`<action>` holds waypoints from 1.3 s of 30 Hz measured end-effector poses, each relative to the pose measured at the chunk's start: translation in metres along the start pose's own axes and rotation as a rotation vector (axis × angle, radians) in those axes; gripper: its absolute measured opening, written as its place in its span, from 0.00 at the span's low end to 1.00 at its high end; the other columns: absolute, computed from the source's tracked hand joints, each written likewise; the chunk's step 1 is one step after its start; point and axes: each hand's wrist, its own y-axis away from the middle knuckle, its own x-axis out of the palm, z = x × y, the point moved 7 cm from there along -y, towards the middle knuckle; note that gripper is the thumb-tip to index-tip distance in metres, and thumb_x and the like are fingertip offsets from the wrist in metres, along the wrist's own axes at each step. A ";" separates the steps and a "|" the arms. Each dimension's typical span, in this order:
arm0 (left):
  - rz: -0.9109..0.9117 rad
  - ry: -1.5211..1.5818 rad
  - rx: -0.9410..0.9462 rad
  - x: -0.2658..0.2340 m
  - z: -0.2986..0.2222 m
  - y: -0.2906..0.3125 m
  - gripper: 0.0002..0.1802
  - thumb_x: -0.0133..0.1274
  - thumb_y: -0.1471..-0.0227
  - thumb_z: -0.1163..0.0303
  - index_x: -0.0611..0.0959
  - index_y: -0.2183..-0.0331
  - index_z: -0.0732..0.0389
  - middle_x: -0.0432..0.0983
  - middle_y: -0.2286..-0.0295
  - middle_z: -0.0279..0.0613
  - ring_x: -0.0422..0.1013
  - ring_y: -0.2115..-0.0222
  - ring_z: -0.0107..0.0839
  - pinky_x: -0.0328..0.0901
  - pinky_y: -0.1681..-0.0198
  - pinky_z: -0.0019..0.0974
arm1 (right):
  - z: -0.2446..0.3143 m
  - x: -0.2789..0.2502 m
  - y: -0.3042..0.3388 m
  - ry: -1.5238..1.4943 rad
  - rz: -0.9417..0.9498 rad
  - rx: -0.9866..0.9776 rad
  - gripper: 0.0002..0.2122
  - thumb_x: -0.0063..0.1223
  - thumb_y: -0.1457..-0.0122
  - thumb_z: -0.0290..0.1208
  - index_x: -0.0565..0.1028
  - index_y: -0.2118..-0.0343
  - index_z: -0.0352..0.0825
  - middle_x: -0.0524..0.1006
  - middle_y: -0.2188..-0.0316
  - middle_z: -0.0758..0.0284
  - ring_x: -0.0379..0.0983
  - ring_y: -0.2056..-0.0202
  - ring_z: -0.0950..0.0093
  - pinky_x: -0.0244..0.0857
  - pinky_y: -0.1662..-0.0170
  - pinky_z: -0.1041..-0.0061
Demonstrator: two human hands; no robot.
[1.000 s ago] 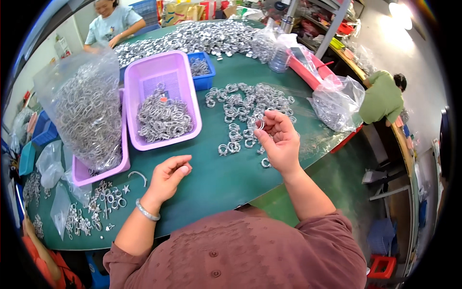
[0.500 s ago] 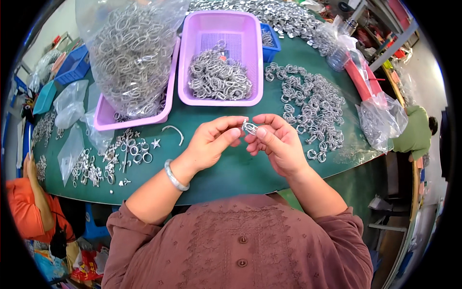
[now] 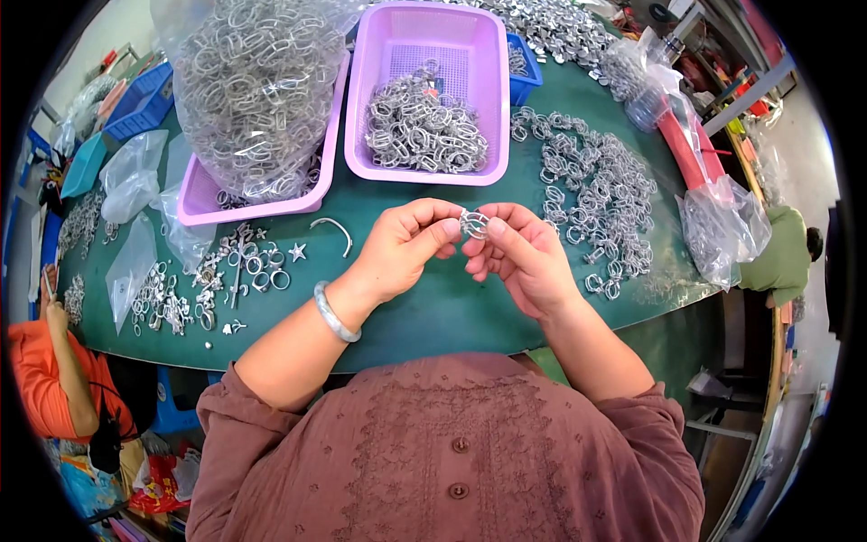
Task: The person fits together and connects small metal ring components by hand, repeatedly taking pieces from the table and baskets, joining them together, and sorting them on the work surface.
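Between my two hands, above the near part of the green table, is a silvery metal ring (image 3: 473, 224) with an openwork band. My left hand (image 3: 406, 242) pinches its left side between thumb and fingertips. My right hand (image 3: 524, 256) grips the right side with thumb and forefinger, its other fingers curled below. Just beyond my hands stands a purple basket (image 3: 499, 135) with a heap of similar metal rings (image 3: 424, 126) in it. To the right of my right hand lies a loose spread of rings (image 3: 601, 194).
A second purple basket (image 3: 262, 213) holds a large clear bag of rings (image 3: 257, 99). Small metal parts (image 3: 167, 303) and a curved strip (image 3: 334, 233) lie at left on the green table (image 3: 415, 339). People in orange (image 3: 50, 375) and green (image 3: 781, 253) are at either side.
The ring has turned between my fingers, now showing its round opening more. Table and baskets sit slightly higher in view, and the person in orange has moved a hand.
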 end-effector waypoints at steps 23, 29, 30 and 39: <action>-0.072 -0.205 -0.015 0.078 0.002 -0.043 0.10 0.47 0.48 0.72 0.75 0.63 0.65 0.71 0.75 0.34 0.66 0.75 0.20 0.63 0.69 0.23 | 0.255 -0.262 0.116 0.519 -0.714 -0.730 0.05 0.49 0.45 0.30 0.71 0.72 0.33 0.74 0.78 0.68 0.69 0.80 0.82 0.63 0.76 0.83; -0.028 -0.236 0.022 0.104 0.001 -0.046 0.10 0.46 0.48 0.72 0.75 0.64 0.65 0.71 0.75 0.35 0.66 0.76 0.21 0.63 0.70 0.24 | 0.392 -0.348 0.228 1.549 -1.464 -0.754 0.14 0.49 0.48 0.38 0.71 0.62 0.35 0.75 0.71 0.58 0.72 0.71 0.67 0.65 0.66 0.72; -0.056 -0.242 0.013 0.094 0.003 -0.050 0.10 0.46 0.48 0.72 0.75 0.64 0.65 0.71 0.75 0.35 0.66 0.76 0.21 0.63 0.70 0.24 | 0.397 -0.351 0.209 1.689 -1.556 -0.525 0.16 0.47 0.48 0.40 0.70 0.59 0.36 0.74 0.67 0.54 0.73 0.67 0.62 0.65 0.63 0.68; -0.071 -0.230 -0.021 0.081 0.008 -0.052 0.10 0.49 0.50 0.74 0.76 0.63 0.65 0.72 0.74 0.33 0.67 0.74 0.19 0.65 0.68 0.23 | 0.300 -0.301 0.086 1.769 -0.881 -0.413 0.15 0.49 0.53 0.33 0.71 0.61 0.35 0.73 0.64 0.57 0.70 0.61 0.60 0.63 0.57 0.67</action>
